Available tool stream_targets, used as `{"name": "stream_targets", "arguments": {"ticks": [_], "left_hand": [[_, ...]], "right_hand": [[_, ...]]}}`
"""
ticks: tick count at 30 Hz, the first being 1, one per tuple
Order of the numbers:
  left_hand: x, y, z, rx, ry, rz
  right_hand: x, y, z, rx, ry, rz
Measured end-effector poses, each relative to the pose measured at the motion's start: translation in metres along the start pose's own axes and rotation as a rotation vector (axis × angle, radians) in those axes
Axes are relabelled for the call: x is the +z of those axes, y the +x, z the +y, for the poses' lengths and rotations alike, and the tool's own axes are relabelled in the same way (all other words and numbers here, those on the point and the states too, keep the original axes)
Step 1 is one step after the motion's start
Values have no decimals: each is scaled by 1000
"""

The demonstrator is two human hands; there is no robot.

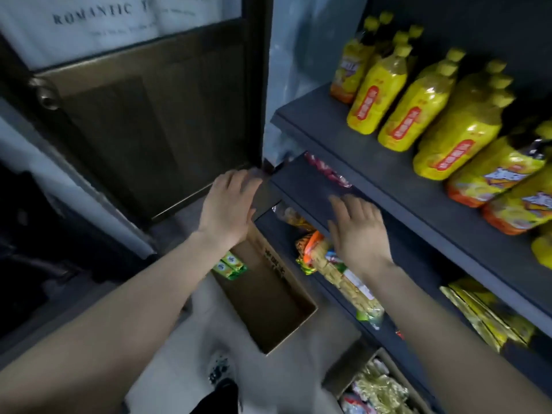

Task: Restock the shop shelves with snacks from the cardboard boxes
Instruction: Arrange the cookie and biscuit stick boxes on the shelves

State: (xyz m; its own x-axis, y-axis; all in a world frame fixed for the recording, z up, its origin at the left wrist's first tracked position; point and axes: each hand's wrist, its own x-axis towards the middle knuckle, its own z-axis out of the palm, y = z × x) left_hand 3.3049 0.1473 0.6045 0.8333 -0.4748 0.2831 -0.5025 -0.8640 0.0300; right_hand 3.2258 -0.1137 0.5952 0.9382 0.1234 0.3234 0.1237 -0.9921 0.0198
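Observation:
An open cardboard box [268, 297] stands on the floor below my hands, with a couple of green snack packs [231, 265] in its far corner. My left hand [228, 204] hovers with straight fingers above the box, by the shelf's left end, holding nothing. My right hand [357, 228] is spread flat at the front edge of the dark middle shelf [301, 186], empty. Below it, on a lower shelf, lie snack packs [334, 270] in orange, green and clear wrappers. A red pack [327, 171] lies deep on the middle shelf.
Yellow bottles [424, 109] line the upper shelf [358, 144]. Gold packets [484, 315] sit lower right. A second cardboard box [376, 386] with snacks is at the bottom right. A dark wooden door [149, 130] stands at the left, and my shoe [219, 372] is on the floor.

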Motion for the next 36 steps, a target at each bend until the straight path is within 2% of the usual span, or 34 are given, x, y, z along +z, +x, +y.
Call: {"name": "stream_targets", "arguments": {"ticks": [3, 9, 17, 23, 30, 36], "left_hand": [[54, -23, -38, -96, -60, -76], [189, -66, -96, -311, -142, -350], [395, -132, -121, -383, -184, -493], [547, -155, -129, -410, -185, -597], [673, -172, -148, -373, -142, -547], [701, -170, -150, -361, -58, -503]], "right_hand": [[59, 9, -31, 30, 52, -143], [193, 23, -64, 50, 102, -339], [410, 4, -89, -30, 205, -534], [567, -15, -99, -96, 270, -599], [709, -13, -138, -91, 351, -698], [767, -2, -188, -13, 429, -783]]}}
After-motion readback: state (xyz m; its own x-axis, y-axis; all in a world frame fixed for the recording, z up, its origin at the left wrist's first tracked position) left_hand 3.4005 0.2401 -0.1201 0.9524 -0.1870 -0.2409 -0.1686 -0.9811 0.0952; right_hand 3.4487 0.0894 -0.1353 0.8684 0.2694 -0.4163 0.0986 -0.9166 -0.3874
